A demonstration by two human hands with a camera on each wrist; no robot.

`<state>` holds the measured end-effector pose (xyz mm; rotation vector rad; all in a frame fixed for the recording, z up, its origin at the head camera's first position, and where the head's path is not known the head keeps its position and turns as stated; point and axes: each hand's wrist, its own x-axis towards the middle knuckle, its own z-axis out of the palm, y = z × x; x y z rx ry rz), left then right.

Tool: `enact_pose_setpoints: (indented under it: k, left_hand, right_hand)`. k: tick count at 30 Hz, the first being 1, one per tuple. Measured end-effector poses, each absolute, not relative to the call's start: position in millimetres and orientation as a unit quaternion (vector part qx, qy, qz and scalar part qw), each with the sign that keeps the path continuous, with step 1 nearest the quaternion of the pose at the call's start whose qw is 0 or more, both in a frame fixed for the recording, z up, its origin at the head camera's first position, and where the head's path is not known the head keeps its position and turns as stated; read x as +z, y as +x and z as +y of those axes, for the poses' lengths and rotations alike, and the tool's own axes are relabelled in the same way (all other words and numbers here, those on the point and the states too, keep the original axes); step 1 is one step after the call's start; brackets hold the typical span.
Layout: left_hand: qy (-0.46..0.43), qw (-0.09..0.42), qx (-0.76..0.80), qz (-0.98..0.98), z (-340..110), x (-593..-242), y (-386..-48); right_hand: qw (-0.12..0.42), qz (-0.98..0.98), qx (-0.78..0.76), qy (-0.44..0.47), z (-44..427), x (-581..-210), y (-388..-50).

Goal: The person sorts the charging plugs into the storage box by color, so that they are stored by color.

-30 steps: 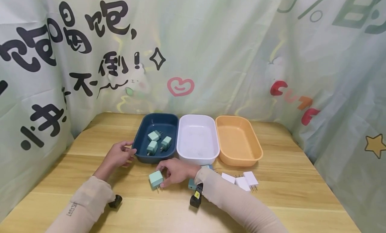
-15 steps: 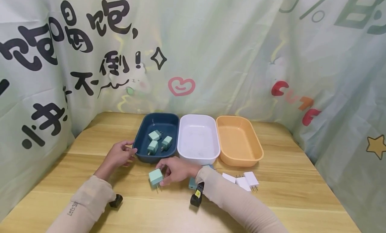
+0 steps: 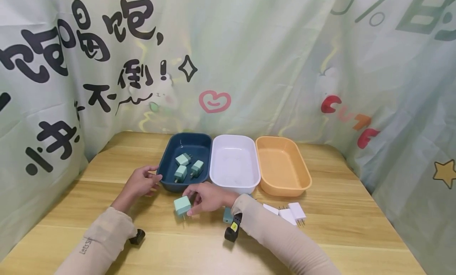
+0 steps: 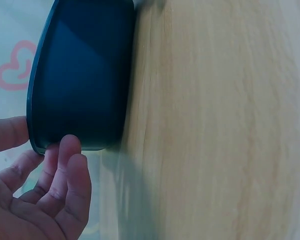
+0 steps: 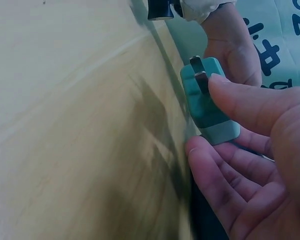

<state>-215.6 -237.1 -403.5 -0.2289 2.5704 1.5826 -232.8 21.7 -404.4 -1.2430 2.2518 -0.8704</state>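
My right hand (image 3: 207,198) pinches a mint-green USB wall charger (image 3: 182,205) between thumb and fingers, just in front of the dark blue tray (image 3: 166,183). In the right wrist view, the metal prongs of this charger (image 5: 208,102) point away from the fingertips and it hangs above the table. My left hand (image 3: 140,182) holds the tray's near left corner, thumb at the rim and other fingers curled against the outer wall (image 4: 80,90) in the left wrist view. Inside the tray lie three more mint-green chargers (image 3: 183,159).
A white tray (image 3: 235,187) and an orange tray (image 3: 285,191) stand right of the blue one. Several white chargers (image 3: 287,216) lie before them. Another teal charger (image 3: 227,215) and a bluish one are partly hidden by my right arm. A printed curtain (image 3: 256,69) hangs behind the table.
My right hand has risen slightly and moved a little toward the dark blue tray, lifting the mint-green charger with it. The left hand stays at the tray's corner.
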Motion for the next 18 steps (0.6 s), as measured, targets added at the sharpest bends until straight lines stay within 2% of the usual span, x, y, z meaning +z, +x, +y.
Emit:
enact_pose_setpoints:
  k: [18]
  left_hand:
    - [-0.078,0.056,0.521,0.848,-237.5,-404.4,-215.8]
  right_hand:
    - [0.222,0.773,-0.389,-0.450,19.1,-385.1,-229.5]
